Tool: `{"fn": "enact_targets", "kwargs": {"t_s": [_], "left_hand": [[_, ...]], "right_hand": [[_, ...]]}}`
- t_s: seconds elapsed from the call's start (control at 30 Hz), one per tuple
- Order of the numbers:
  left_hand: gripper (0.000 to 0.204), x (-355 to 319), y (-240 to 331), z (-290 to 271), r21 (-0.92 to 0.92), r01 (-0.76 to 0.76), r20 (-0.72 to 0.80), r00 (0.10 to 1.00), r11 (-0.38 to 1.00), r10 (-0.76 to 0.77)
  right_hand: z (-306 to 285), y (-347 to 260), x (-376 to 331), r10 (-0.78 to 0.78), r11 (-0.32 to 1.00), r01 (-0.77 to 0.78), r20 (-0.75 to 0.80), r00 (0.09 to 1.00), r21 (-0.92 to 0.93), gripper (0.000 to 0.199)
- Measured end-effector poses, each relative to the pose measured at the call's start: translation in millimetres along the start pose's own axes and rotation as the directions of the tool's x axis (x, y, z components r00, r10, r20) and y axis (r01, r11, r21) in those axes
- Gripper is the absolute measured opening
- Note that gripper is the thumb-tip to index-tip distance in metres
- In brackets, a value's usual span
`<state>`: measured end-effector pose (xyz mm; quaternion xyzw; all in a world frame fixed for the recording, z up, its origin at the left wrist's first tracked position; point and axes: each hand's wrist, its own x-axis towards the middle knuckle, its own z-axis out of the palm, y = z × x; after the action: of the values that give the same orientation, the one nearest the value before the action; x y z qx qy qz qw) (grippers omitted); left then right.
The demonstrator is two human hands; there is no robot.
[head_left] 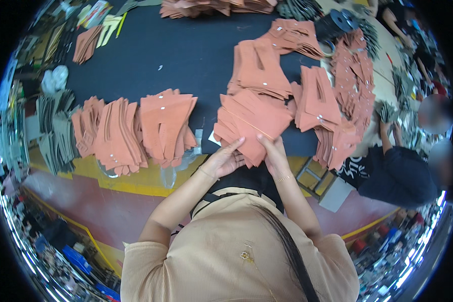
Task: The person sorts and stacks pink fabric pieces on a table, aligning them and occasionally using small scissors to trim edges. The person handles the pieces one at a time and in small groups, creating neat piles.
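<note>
A fanned bundle of salmon-pink cut fabric pieces (251,117) lies at the table's near edge, with a thin orange band or cord running slantwise over it. My left hand (225,161) grips its near left corner, thumb on top and fingers partly hidden beneath. On the near right corner, my right hand (275,155) has its thumb pressed on the top piece, and its other fingers go under. Just beyond the bundle is a stack of slotted pink pieces (256,68) with small white stickers. Another slotted stack (317,98) sits to the right.
Several more pink stacks (167,118) line the table's near left edge, beside grey-green fabric pieces (58,131). The table has a dark top (186,55). A black spool (337,24) stands at the far right. A person in dark clothing (397,173) works at my right, handling grey-green pieces.
</note>
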<state>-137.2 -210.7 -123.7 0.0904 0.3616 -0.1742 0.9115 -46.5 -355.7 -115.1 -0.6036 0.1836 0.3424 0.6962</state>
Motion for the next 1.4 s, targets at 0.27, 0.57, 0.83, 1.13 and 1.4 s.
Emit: {"fn": "enact_targets", "kwargs": {"t_s": [0.27,0.57,0.83,1.13,1.4], "left_hand": [[0.061,-63,5,28,0.190,-0.242,0.082,0.970,0.952,0.230],[0.071,-176,146,39,0.806,-0.258,0.055,0.929,0.533,0.367],[0.061,-206,218,87,0.924,-0.350,0.221,0.814,0.151,0.536],[0.086,-198,225,-17,0.939,0.313,-0.338,0.763,0.142,0.551],[0.067,-146,124,-17,0.798,0.169,0.523,0.283,-0.579,0.804]], "right_hand": [[-4,-16,-79,0.246,0.956,-0.273,0.214,0.945,0.110,0.070],[61,-64,-40,0.136,0.990,-0.118,0.709,0.692,-0.074,0.091],[167,-91,-28,-0.107,0.994,0.085,0.715,0.690,0.067,0.071],[186,35,-2,0.161,0.953,0.051,0.640,0.751,-0.300,0.073],[176,64,11,-0.110,0.789,0.439,0.604,0.789,-0.429,0.075]]}}
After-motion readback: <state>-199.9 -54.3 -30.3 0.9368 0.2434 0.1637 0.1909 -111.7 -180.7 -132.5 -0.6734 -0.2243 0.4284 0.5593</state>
